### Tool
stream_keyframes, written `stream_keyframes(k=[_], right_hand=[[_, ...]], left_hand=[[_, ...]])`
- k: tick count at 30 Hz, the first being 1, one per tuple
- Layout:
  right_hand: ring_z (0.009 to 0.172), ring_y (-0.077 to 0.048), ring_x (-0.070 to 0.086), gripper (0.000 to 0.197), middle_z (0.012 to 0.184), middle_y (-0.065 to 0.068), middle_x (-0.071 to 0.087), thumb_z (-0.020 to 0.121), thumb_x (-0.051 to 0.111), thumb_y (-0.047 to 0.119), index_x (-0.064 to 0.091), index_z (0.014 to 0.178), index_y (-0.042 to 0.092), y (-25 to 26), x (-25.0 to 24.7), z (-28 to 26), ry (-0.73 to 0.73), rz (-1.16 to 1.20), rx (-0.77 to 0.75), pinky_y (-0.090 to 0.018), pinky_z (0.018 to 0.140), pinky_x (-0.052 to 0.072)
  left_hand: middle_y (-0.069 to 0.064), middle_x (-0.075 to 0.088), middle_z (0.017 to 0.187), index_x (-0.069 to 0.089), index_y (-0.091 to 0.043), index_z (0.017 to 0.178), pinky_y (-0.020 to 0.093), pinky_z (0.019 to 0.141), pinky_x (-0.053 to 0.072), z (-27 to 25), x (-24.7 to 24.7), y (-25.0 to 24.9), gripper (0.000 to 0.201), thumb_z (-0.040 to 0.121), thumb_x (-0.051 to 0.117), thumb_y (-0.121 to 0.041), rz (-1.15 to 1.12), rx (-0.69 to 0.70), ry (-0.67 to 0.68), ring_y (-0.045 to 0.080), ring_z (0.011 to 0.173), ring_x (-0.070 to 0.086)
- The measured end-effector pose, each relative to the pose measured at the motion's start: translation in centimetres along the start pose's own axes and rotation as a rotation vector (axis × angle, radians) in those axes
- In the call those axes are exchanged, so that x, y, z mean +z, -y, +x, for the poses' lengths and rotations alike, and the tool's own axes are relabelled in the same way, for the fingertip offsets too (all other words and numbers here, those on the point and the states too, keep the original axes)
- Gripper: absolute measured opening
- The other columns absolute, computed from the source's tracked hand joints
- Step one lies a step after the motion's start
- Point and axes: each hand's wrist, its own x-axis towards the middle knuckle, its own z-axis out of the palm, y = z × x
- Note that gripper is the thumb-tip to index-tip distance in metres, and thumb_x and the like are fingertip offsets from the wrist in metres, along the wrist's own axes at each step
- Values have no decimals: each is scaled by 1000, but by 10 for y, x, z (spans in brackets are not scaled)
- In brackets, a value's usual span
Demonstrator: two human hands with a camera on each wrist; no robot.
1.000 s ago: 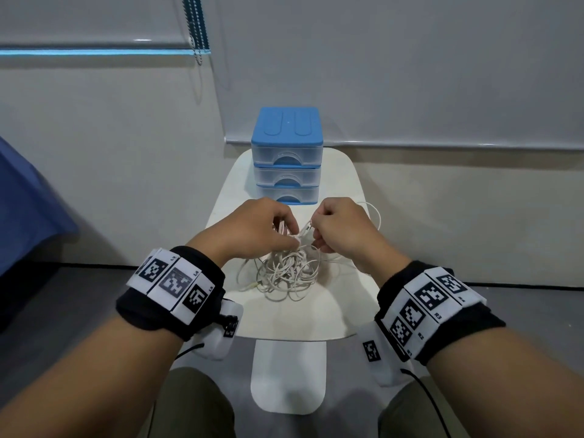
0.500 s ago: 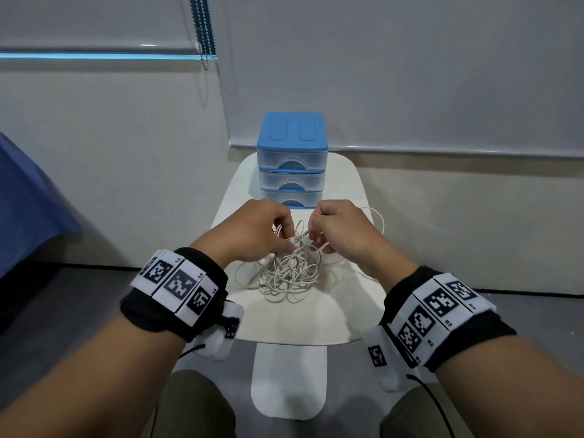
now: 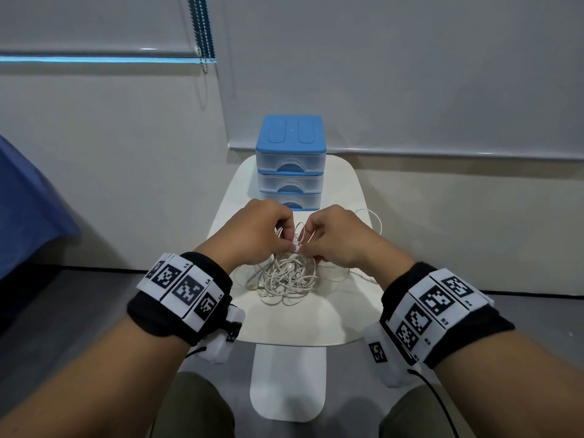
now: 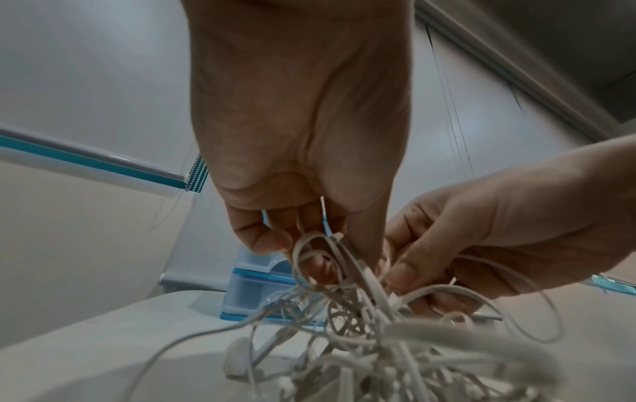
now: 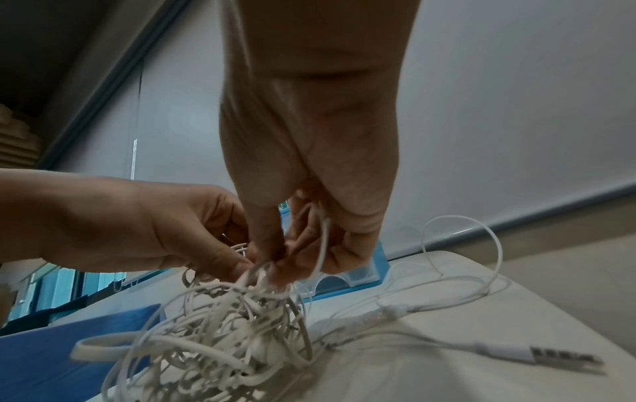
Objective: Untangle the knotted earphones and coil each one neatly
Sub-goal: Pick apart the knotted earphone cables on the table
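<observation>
At mid-table [image 3: 316,324], left hand [image 3: 252,235] and right hand [image 3: 338,238] pinch strands atop the earphones [image 3: 289,276]; untangling has barely begun, next easing one loop free.

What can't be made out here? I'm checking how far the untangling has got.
- How many earphones: the tangle is too dense in every view.
- Which strand the left hand and right hand pinch: fingers cover it.
- Drawer unit contents: fronts too cloudy, head view.

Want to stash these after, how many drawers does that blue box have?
3 drawers, stacked in the blue box at the table's far edge: top, middle, bottom partly behind the hands.
</observation>
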Motion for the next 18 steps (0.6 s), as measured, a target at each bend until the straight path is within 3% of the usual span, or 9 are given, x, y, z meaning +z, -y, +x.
stream_keyframes(k=[3,7,9,12,15,18], right_hand=[[65,-17,68,12,65,-3,72,81,72,6,73,71,12,-2,-1,3,-133,-61,20,-26,57,51],[80,-27,70,23,87,-14,71,85,63,5,66,69,20,-4,-5,7,-215,-208,56,-27,59,54],[70,-28,73,25,86,-17,71,86,60,3,64,67,19,-8,-17,9,-225,-177,71,-30,57,57],[55,-20,72,17,74,-16,72,89,62,-2,70,74,4,-7,-43,7,-281,5,82,-21,44,49],[51,-16,66,8,75,-18,70,91,65,-3,70,84,-5,3,-57,3,-284,232,34,-19,47,50],[51,-14,67,10,75,-16,71,93,62,-2,71,88,-2,11,-54,6,-167,104,9,-21,49,52]], left_hand=[[-6,66,84,67,-26,81,31,68,48,0,1,1,20,81,84,-17,-2,10,-12,11,69,54],[-11,65,84,68,-30,80,29,68,47,-2,1,2,19,85,78,-15,46,12,8,9,72,56],[-11,65,87,69,-28,82,26,66,45,-4,-3,4,15,88,76,-16,57,3,7,9,74,58],[-9,66,89,67,-28,84,27,68,48,-7,-11,11,12,90,72,-18,35,-27,-46,10,75,59],[-5,68,88,66,-27,82,33,72,52,-8,-14,13,12,91,70,-19,8,-53,-82,13,74,60],[-5,69,87,66,-28,81,34,72,52,-7,-11,11,13,90,69,-19,-1,-49,-81,14,75,61]])
